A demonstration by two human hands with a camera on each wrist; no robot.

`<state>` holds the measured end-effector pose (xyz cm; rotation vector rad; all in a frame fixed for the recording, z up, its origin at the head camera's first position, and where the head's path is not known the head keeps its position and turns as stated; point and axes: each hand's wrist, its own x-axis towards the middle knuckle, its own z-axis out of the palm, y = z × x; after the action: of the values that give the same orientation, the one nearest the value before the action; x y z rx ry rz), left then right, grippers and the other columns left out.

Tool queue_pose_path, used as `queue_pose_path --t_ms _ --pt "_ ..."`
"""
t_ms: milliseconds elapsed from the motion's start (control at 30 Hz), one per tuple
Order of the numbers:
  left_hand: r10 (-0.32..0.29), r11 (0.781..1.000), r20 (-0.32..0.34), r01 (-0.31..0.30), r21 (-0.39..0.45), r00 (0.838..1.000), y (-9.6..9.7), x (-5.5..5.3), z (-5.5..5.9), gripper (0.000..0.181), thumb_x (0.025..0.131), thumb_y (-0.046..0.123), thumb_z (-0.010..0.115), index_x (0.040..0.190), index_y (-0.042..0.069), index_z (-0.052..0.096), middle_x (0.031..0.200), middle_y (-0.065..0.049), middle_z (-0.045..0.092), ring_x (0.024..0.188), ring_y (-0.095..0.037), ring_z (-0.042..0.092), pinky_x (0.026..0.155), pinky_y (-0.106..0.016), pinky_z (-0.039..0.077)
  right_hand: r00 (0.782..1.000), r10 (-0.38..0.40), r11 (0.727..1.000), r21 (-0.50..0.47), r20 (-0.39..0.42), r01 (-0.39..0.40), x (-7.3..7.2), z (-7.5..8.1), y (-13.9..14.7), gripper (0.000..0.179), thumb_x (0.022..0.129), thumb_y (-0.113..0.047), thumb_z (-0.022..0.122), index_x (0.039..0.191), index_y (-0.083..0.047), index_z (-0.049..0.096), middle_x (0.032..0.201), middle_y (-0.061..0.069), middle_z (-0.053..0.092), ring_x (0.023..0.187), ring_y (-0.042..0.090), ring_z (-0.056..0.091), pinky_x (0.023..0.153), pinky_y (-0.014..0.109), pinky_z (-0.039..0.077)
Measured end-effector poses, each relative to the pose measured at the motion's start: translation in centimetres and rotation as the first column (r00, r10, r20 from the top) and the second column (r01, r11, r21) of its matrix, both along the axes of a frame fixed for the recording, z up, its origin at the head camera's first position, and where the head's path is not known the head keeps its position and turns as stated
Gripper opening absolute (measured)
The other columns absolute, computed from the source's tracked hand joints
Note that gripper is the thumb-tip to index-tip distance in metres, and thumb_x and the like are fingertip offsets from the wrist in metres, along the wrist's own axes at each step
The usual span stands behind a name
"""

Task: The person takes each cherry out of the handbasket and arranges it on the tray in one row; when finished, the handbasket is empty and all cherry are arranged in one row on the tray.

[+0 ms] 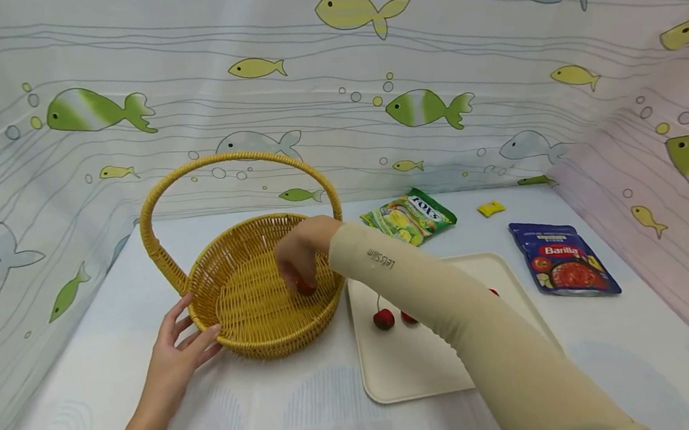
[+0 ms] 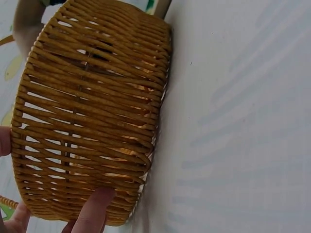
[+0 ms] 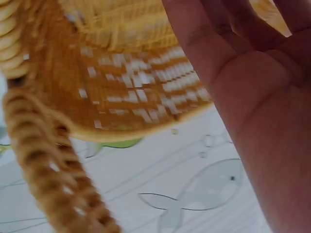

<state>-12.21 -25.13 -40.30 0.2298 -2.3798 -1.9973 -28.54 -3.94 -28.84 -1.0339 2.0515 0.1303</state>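
Observation:
A round yellow wicker basket [image 1: 270, 346] with a tall arched handle stands on the table. My left hand [image 1: 179, 345] holds its near left rim, thumb at the edge; in the left wrist view a finger [image 2: 95, 208] lies against the woven outer wall [image 2: 92, 111]. Inside the basket, above its floor, my right hand [image 1: 303, 249] points downward with a dark red cherry [image 1: 306, 287] at its fingertips. The right wrist view shows the palm [image 3: 262, 92], but the fingertips and cherry are out of sight. More cherries [image 1: 384, 319] lie on a cream tray [image 1: 408, 381], partly hidden by the right sleeve.
Behind the tray lies a green Fox's candy bag [image 1: 409, 217], with a small yellow wrapped candy [image 1: 491, 209] to its right. A blue Barilla sauce pouch [image 1: 564, 261] lies right of the tray. A fish-patterned curtain [image 1: 332, 72] surrounds the table.

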Motion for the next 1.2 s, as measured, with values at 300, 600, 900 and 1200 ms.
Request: queue_pose_path --t_ms 300,600,900,1200 --pt "-0.001 1.0 0.004 0.001 -0.009 1.0 -0.6 -0.2 -0.8 0.079 0.087 0.026 0.067 0.147 0.035 0.017 0.144 -0.021 0.018 0.112 -0.017 0.046 0.076 -0.028 0.054 0.988 0.154 0.951 -0.274 0.01 -0.146 2.0 2.3 1.4 0.025 0.082 0.002 0.069 0.103 -0.01 0.066 0.1 -0.003 0.061 0.095 0.009 0.055 0.078 0.019 0.048" --pt "0.0 0.999 0.01 0.001 -0.036 1.0 0.1 0.3 0.0 0.08 0.089 0.026 0.065 0.149 0.031 0.013 0.144 -0.025 0.017 0.113 -0.02 0.046 0.075 -0.028 0.054 0.99 0.14 0.903 -0.408 -0.022 -0.137 3.4 4.1 6.7 0.025 0.089 -0.002 0.062 0.113 -0.009 0.064 0.104 -0.003 0.058 0.092 0.01 0.055 0.08 0.019 0.047" --pt "-0.002 0.999 0.005 0.002 -0.034 1.0 -0.4 0.3 -0.5 0.079 0.088 0.027 0.067 0.148 0.035 0.015 0.143 -0.025 0.017 0.108 -0.011 0.048 0.075 -0.028 0.054 0.998 0.044 0.884 -0.463 -0.05 -0.062 4.2 3.8 12.9 0.023 0.091 -0.005 0.056 0.113 -0.007 0.063 0.107 -0.002 0.057 0.095 0.013 0.054 0.083 0.022 0.047" --pt "-0.002 1.0 0.003 0.002 -0.026 1.0 -0.4 0.2 -0.7 0.08 0.088 0.027 0.066 0.148 0.034 0.014 0.144 -0.024 0.017 0.11 -0.014 0.047 0.076 -0.028 0.054 0.998 -0.06 0.854 -0.518 -0.031 0.035 4.8 2.0 18.2 0.019 0.086 -0.011 0.067 0.105 -0.011 0.064 0.1 -0.004 0.058 0.088 0.013 0.056 0.078 0.023 0.05"
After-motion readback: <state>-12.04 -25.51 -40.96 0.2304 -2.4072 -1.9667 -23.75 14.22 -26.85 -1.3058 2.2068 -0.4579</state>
